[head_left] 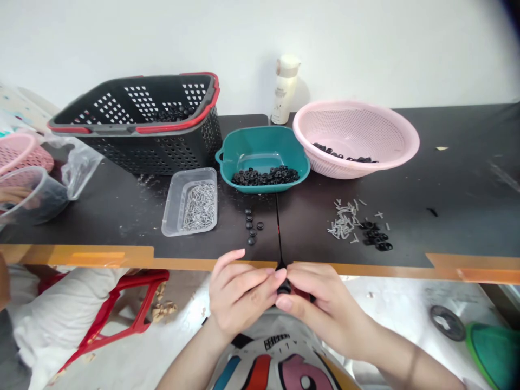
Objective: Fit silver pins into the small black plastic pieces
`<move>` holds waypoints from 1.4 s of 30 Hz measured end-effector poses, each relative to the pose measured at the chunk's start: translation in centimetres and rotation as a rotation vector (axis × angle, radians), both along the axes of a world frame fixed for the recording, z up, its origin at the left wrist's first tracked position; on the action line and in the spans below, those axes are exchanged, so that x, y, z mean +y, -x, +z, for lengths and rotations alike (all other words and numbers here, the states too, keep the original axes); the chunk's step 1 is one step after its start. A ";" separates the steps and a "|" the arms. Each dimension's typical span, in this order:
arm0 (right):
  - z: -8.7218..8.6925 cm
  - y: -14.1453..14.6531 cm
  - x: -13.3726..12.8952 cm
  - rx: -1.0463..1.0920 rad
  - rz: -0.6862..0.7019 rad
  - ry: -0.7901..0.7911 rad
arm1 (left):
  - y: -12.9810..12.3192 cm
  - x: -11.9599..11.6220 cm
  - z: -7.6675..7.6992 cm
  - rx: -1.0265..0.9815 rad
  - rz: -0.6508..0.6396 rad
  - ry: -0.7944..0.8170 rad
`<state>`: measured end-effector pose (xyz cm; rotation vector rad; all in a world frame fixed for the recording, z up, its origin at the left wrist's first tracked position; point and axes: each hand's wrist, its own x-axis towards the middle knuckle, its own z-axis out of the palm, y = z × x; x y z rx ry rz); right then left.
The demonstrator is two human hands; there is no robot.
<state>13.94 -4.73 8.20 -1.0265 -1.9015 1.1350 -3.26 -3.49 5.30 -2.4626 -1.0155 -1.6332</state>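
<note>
Printed shirt front [276,363] is filling the bottom of the head view, with both bare forearms reaching up from it. Left hand [244,295] and right hand [330,310] are meeting just below the orange-taped table edge [81,255], their fingers curled and nearly closed. Both are pinching a small black ring [283,288], which is partly hidden by the fingertips. Just above the hands, a thin dark line [278,230] is running up the black tabletop; whether it is a seam or a cord cannot be told.

Loose black rings [251,226] are lying nearest the hands, while a second cluster of black rings [376,237] is touching scattered metal pins [343,222]. More metal pins are filling a clear plastic tray [176,222]. A teal tray [262,142] is holding a heap of black rings [265,176], and a pink colander [355,130] is holding others [345,157]. Behind these, a black-and-red basket [134,97] and a white bottle [285,89] are standing near the wall. A clear plastic tub [30,196] is sitting at far left, above a red stool frame [122,303].
</note>
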 end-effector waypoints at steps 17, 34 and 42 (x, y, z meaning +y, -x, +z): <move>-1.4 0.1 0.6 -0.044 -0.049 -0.151 | 0.0 0.3 -0.4 0.067 0.032 0.035; -4.2 1.0 0.6 0.121 -0.066 0.222 | 0.2 0.5 -1.8 0.064 0.035 0.079; -5.4 0.5 1.6 -0.043 -0.199 0.260 | 0.0 0.5 -3.8 0.181 0.081 0.301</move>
